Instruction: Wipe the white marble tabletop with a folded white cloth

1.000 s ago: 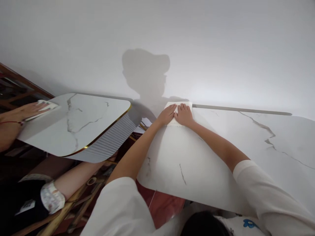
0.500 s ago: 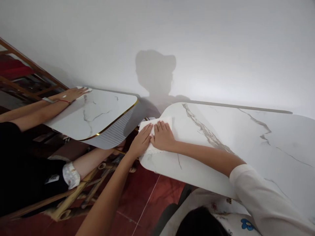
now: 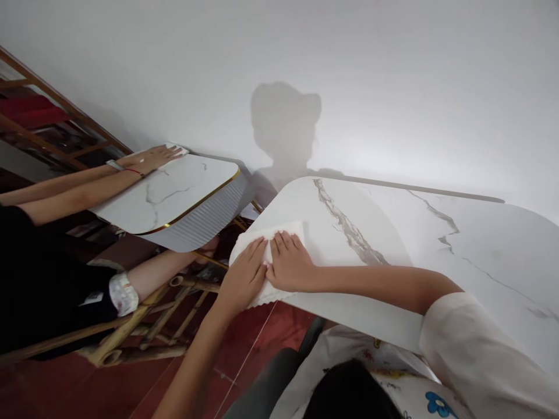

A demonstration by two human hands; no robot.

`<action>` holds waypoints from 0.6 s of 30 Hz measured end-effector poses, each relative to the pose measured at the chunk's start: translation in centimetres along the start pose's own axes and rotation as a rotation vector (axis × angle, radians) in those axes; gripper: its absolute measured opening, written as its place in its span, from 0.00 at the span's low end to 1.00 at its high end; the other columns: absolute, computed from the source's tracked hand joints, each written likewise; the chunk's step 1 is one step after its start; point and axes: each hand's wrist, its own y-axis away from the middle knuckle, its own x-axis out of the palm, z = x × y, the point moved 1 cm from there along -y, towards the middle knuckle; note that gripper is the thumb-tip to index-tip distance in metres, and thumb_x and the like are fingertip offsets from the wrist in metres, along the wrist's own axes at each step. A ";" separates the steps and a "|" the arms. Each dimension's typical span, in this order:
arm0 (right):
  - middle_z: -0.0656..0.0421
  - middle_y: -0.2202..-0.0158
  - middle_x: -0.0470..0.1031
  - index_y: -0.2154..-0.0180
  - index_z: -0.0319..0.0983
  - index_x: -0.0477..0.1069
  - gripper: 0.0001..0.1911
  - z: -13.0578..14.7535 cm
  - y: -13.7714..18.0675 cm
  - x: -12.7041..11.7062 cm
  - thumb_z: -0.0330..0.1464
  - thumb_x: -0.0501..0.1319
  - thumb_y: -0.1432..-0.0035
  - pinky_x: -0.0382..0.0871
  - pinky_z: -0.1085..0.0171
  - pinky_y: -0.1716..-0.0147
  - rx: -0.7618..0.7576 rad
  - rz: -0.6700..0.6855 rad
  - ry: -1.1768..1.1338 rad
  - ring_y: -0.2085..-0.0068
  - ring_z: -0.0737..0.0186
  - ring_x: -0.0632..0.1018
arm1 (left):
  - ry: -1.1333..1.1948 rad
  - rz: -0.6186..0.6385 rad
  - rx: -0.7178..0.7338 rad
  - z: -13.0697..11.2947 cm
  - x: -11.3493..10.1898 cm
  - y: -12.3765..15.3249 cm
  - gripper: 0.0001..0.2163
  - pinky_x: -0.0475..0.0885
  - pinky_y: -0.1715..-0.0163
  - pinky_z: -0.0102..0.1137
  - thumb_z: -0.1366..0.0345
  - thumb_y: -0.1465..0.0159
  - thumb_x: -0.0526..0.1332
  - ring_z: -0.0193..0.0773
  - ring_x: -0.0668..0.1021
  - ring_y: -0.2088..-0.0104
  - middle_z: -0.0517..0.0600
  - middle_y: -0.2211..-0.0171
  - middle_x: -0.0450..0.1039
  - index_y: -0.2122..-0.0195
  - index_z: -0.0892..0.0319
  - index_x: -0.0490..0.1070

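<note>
Both my hands lie flat, side by side, on a white cloth [image 3: 292, 230] at the left end of a white marble-patterned tabletop [image 3: 371, 233]. My left hand [image 3: 246, 273] is open, fingers stretched out over the cloth and pointing away from me. Close against it, my right hand [image 3: 290, 262] presses on the cloth too, open with its fingers extended. The cloth's scalloped lower edge hangs a little past the table's near left corner.
To the left, another person's hands [image 3: 159, 157] rest on a white cloth on a second marble-patterned table [image 3: 174, 201] with a gold edge. A bamboo chair [image 3: 144, 331] stands below it. A white wall [image 3: 393, 87] runs behind both tables.
My hands and the cloth have slid toward me, to the near left corner of the table. The other person's hands have moved away from them, toward the wall.
</note>
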 end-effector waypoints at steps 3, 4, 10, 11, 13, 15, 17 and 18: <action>0.38 0.38 0.55 0.41 0.18 0.56 0.31 -2.0 0.7 -1.1 0.36 0.50 0.39 0.46 0.50 0.39 0.026 0.043 -0.002 0.37 0.44 0.54 | 0.034 0.036 0.003 -2.0 0.4 -2.6 0.26 0.62 0.42 0.46 0.63 0.40 0.46 0.50 0.64 0.42 0.59 0.43 0.61 0.39 0.60 0.54; 0.39 0.38 0.54 0.41 0.19 0.56 0.31 -2.8 0.7 -1.4 0.35 0.50 0.39 0.45 0.50 0.39 0.051 0.047 0.004 0.36 0.45 0.53 | 0.055 0.035 0.001 -2.6 0.6 -3.8 0.26 0.62 0.42 0.45 0.64 0.41 0.46 0.49 0.65 0.43 0.60 0.44 0.62 0.41 0.61 0.56; 0.40 0.37 0.54 0.40 0.20 0.54 0.31 -8.0 -1.1 -1.9 0.35 0.48 0.39 0.45 0.51 0.39 0.191 0.013 0.089 0.37 0.45 0.54 | 0.152 -0.009 0.007 -4.1 2.8 -11.1 0.22 0.61 0.42 0.42 0.64 0.37 0.42 0.46 0.66 0.45 0.61 0.46 0.63 0.44 0.66 0.60; 0.40 0.37 0.55 0.40 0.20 0.54 0.31 -8.9 -1.6 -1.8 0.35 0.48 0.39 0.45 0.51 0.39 0.195 0.000 0.107 0.37 0.45 0.55 | 0.155 -0.010 0.021 -3.9 3.3 -12.1 0.22 0.61 0.42 0.42 0.64 0.37 0.42 0.46 0.66 0.45 0.60 0.46 0.63 0.44 0.65 0.60; 0.40 0.38 0.56 0.40 0.20 0.55 0.31 -10.6 -2.8 -1.7 0.35 0.48 0.38 0.45 0.51 0.40 0.188 -0.025 0.140 0.38 0.46 0.56 | 0.154 -0.018 0.044 -3.2 4.2 -14.1 0.22 0.60 0.42 0.42 0.64 0.37 0.42 0.46 0.66 0.44 0.60 0.45 0.63 0.44 0.65 0.61; 0.40 0.38 0.57 0.41 0.21 0.56 0.30 -12.2 -4.2 -1.5 0.36 0.48 0.38 0.46 0.52 0.40 0.181 -0.034 0.160 0.38 0.46 0.57 | 0.153 -0.025 0.055 -2.1 5.1 -16.0 0.22 0.58 0.41 0.43 0.63 0.37 0.43 0.46 0.64 0.43 0.59 0.43 0.62 0.44 0.63 0.61; 0.41 0.38 0.56 0.41 0.21 0.56 0.30 -13.8 -5.8 -1.2 0.36 0.48 0.38 0.46 0.53 0.40 0.192 -0.021 0.159 0.38 0.47 0.56 | 0.156 -0.014 0.066 -0.9 6.0 -17.9 0.22 0.57 0.40 0.43 0.63 0.37 0.43 0.46 0.63 0.41 0.58 0.42 0.61 0.43 0.62 0.60; 0.41 0.38 0.56 0.41 0.22 0.56 0.30 -14.4 -6.6 -1.1 0.36 0.48 0.38 0.46 0.53 0.40 0.205 -0.015 0.151 0.37 0.47 0.56 | 0.156 -0.006 0.075 -0.3 6.4 -18.9 0.22 0.56 0.39 0.44 0.63 0.37 0.43 0.46 0.63 0.41 0.58 0.41 0.61 0.43 0.62 0.60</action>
